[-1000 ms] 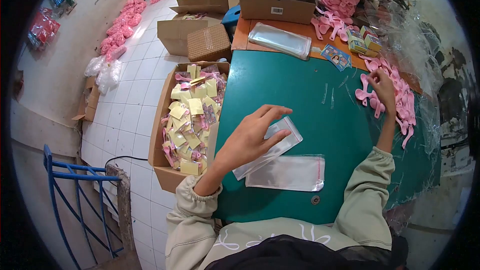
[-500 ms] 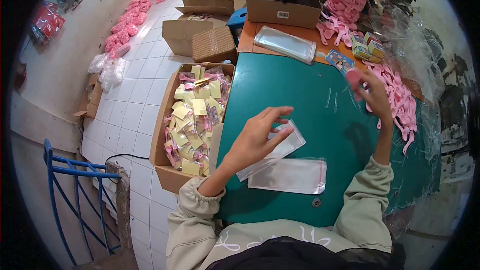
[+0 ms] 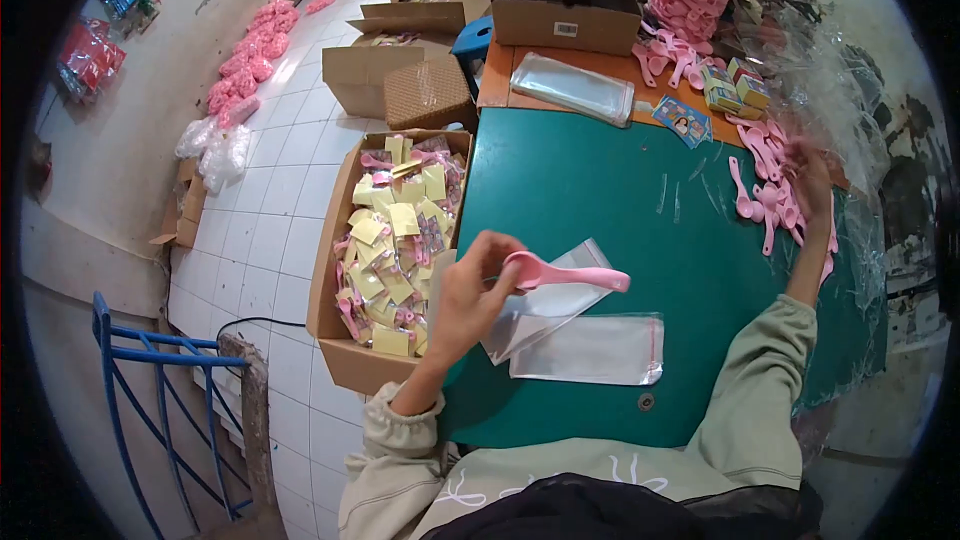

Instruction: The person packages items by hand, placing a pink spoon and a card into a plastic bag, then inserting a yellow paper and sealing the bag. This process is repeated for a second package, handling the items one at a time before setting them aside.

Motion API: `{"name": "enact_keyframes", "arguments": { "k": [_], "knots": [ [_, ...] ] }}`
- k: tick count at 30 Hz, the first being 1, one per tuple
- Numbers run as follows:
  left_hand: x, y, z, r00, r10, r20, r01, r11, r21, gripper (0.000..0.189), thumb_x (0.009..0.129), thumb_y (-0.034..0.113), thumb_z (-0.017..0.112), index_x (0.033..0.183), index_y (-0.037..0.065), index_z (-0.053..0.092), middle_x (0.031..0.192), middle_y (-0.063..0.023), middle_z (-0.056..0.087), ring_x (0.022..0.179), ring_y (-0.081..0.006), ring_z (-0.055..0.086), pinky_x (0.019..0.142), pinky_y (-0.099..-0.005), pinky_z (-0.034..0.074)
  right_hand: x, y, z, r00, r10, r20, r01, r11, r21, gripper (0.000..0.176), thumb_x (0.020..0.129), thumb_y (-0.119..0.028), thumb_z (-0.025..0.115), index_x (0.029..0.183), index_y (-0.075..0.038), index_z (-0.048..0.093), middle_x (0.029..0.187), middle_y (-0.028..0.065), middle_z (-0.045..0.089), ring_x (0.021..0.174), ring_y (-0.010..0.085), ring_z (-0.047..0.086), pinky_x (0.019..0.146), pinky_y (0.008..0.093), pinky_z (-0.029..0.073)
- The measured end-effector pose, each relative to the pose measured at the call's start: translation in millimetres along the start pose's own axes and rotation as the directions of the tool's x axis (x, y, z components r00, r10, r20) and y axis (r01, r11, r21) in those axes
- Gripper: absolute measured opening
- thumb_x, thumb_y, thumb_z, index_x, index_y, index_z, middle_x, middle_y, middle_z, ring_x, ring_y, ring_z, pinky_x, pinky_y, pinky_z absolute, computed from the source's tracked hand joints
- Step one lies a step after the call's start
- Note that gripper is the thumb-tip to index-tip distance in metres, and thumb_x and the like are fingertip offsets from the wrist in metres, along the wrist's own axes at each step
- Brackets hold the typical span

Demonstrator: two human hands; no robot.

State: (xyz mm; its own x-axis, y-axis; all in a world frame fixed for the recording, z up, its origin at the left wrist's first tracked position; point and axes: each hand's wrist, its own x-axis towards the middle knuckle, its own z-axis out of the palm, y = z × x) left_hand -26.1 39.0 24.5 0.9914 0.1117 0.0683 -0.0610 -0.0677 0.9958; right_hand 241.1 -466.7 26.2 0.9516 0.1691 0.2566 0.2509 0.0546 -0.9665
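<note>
A pink plastic spoon (image 3: 575, 277) is pinched by its bowl end in my left hand (image 3: 462, 302), its handle pointing right. Beneath it, clear plastic bags (image 3: 592, 352) lie overlapping on the green table top (image 3: 590, 185). On the right side my right hand (image 3: 808, 180) is over the heap of pink spoons (image 3: 768, 202). Motion smears its fingers, so whether they grip one is hidden from me. One loose spoon (image 3: 740, 190) lies at the heap's left edge.
A carton (image 3: 325, 325) of packed spoons with yellow cards stands against the table's left side. At the back are a stack of clear bags (image 3: 572, 90), an open brown box (image 3: 567, 25), small yellow boxes (image 3: 735, 90) and a picture card (image 3: 683, 122).
A pink spoon that was in my right hand is now in my left, which has closed on it. My right hand has moved right, onto the spoon heap.
</note>
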Motion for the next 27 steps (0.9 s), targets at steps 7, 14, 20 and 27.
{"name": "enact_keyframes", "arguments": {
  "k": [7, 14, 20, 27],
  "knots": [
    [-5.9, -1.3, -16.5, 0.995, -0.104, -0.012, 0.102, 0.992, -0.075, 0.018, 0.092, 0.008, 0.050, 0.107, -0.003, 0.053, 0.091, -0.0099, 0.063, 0.079, -0.0146, 0.064, 0.067, -0.0259, 0.057, -6.7, -87.2, 3.3, 0.966, 0.232, -0.117, -0.259, 0.820, -0.511, 0.040, 0.087, -0.027, 0.056, 0.122, -0.007, 0.050, 0.101, 0.0058, 0.057, 0.089, 0.0171, 0.055, 0.081, 0.0320, 0.045],
    [-1.5, -3.8, -7.4, 0.989, -0.117, 0.092, 0.130, 0.982, -0.140, 0.026, 0.094, 0.019, 0.051, 0.111, 0.000, 0.054, 0.098, -0.0072, 0.059, 0.081, -0.0137, 0.063, 0.067, -0.0241, 0.054, -2.3, -20.1, 89.7, 0.883, -0.217, 0.415, 0.459, 0.223, -0.860, 0.037, 0.087, -0.026, 0.059, 0.117, -0.004, 0.053, 0.106, 0.0077, 0.059, 0.095, 0.0177, 0.058, 0.078, 0.0306, 0.047],
    [10.0, 0.8, 14.3, 0.992, -0.034, 0.117, 0.050, 0.989, -0.139, 0.026, 0.094, 0.018, 0.050, 0.110, -0.002, 0.053, 0.098, -0.0086, 0.060, 0.084, -0.0154, 0.063, 0.070, -0.0261, 0.056, -98.7, -65.6, 287.9, 0.846, 0.095, 0.525, -0.157, 0.985, 0.073, 0.030, 0.089, -0.015, 0.057, 0.115, -0.002, 0.053, 0.104, 0.0074, 0.054, 0.080, 0.0113, 0.056, 0.068, 0.0236, 0.049],
    [31.9, -22.1, 33.6, 0.959, 0.248, 0.139, -0.284, 0.828, 0.483, 0.034, 0.085, 0.013, 0.060, 0.113, -0.005, 0.051, 0.092, -0.0193, 0.058, 0.084, -0.0301, 0.062, 0.069, -0.0348, 0.050, -92.2, -86.5, 291.0, 0.976, -0.077, 0.204, 0.128, 0.960, -0.249, 0.014, 0.086, -0.006, 0.059, 0.100, -0.001, 0.061, 0.085, 0.0026, 0.059, 0.074, 0.0087, 0.055, 0.067, 0.0222, 0.046]
  ]
}}
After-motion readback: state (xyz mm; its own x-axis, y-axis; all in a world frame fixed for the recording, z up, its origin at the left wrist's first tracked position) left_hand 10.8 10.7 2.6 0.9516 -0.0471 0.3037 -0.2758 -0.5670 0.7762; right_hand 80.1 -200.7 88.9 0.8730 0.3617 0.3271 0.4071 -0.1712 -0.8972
